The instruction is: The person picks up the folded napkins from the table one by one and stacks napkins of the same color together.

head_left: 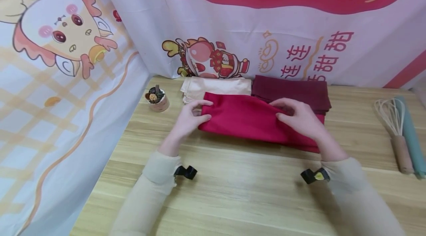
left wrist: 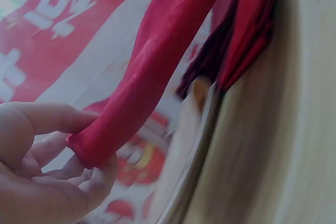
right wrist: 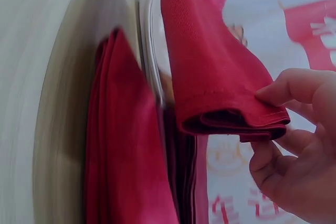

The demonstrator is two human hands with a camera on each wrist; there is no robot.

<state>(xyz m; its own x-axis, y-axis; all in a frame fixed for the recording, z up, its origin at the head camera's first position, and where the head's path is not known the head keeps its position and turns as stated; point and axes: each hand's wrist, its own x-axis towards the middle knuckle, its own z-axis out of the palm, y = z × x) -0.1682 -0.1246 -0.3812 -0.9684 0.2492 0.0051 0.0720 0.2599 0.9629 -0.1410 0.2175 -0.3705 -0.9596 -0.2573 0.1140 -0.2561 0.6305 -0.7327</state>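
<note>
A folded red cloth [head_left: 239, 117] hangs between my two hands, lifted off the table. My left hand [head_left: 186, 119] pinches its left end between thumb and fingers, as the left wrist view also shows. At the other end, my right hand [right wrist: 304, 140] grips the folded layers, thumb on one side and fingers on the other. A second folded red cloth [right wrist: 128, 171] lies on the table below, partly hidden in the head view. Behind are a folded cream cloth [head_left: 217, 86] on the left and a folded maroon cloth [head_left: 293, 90] on the right.
At the back left of the wooden table [head_left: 246, 191] stands a small pot [head_left: 159, 102] with a little figure on top. A whisk [head_left: 397, 136] with a wooden handle lies at the right beside a long teal item [head_left: 412, 140]. A printed curtain [head_left: 233, 21] hangs behind the table.
</note>
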